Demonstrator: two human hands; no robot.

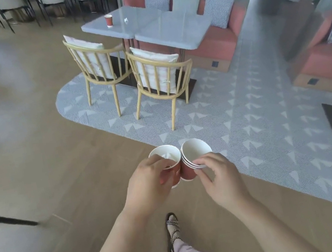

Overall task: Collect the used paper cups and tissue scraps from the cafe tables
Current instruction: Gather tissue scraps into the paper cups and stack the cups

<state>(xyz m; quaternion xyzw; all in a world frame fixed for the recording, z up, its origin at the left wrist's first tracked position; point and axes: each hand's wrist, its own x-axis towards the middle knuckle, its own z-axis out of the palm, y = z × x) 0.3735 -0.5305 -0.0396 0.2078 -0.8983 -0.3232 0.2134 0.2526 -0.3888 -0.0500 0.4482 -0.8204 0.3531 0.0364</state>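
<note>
My left hand [148, 182] grips a red paper cup [167, 159] with white tissue inside it. Touching it on the right is a nested stack of red paper cups [192, 154], which my right hand [218, 174] pinches at the rim. Both are held over the floor in front of me. Far ahead, another red paper cup [109, 20] stands on the grey cafe table [170, 29], with a small white tissue scrap [125, 20] to its right.
Two wooden chairs [159, 78] with cushions stand on the near side of the table, on a patterned grey carpet [236, 113]. A coral bench with pillows [220, 34] runs behind it. Bar stools [28, 5] line the far left. My sandalled foot [174, 228] is on the wooden floor.
</note>
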